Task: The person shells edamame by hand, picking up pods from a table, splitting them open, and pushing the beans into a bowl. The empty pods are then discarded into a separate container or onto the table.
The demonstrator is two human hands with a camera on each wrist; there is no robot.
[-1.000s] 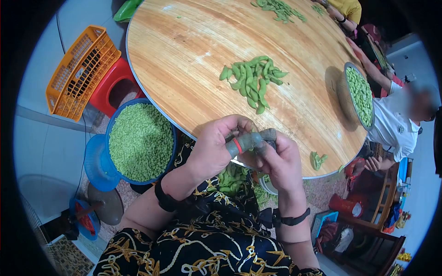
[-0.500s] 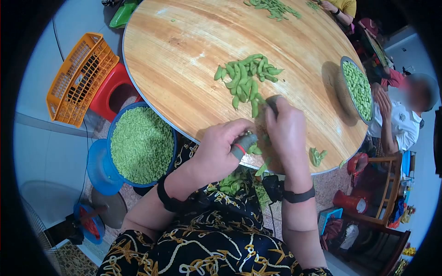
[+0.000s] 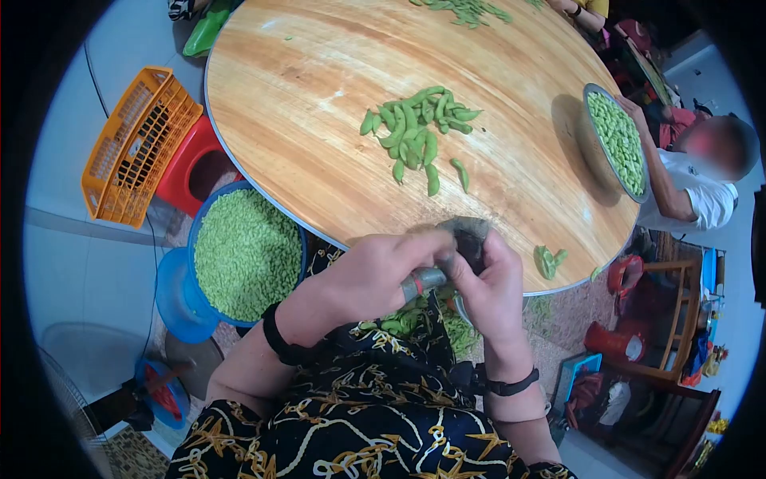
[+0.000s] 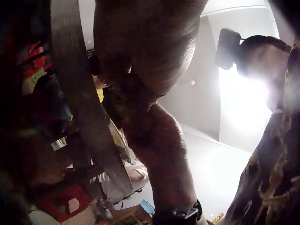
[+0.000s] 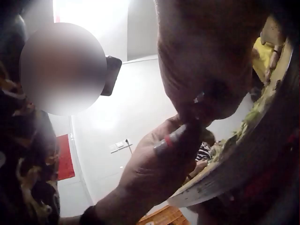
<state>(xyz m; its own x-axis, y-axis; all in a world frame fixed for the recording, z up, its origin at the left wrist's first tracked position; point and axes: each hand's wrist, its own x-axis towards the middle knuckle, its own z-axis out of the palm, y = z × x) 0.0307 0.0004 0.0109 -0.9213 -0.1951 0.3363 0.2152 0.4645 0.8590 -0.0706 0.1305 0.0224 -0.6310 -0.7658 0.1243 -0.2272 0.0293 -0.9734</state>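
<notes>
Both hands meet at the near edge of the round wooden table (image 3: 319, 160). My left hand (image 3: 371, 271), with a grey cover and red band on its thumb, is curled against the right fingertips. My right hand (image 3: 491, 283), grey covers on its digits, has its thumb and fingers bent together. They pinch an edamame pod between them, mostly hidden by the fingers. Ahead lies a pile of green edamame pods (image 3: 411, 132), with a single pod (image 3: 460, 174) apart from it. Both wrist views are dark and show the hands touching.
On the left stands a blue basin (image 3: 195, 291) full of shelled beans, beside a red stool (image 3: 179, 172) and an orange crate (image 3: 136, 152). A metal bowl of beans (image 3: 614, 144) sits at the table's right, near a seated person (image 3: 694, 191). Loose pods (image 3: 550, 259) lie near the right edge.
My right hand reached forward to the pile, then came back to my left hand. One pod now lies apart from the pile. The seated person's arm moved to the metal bowl.
</notes>
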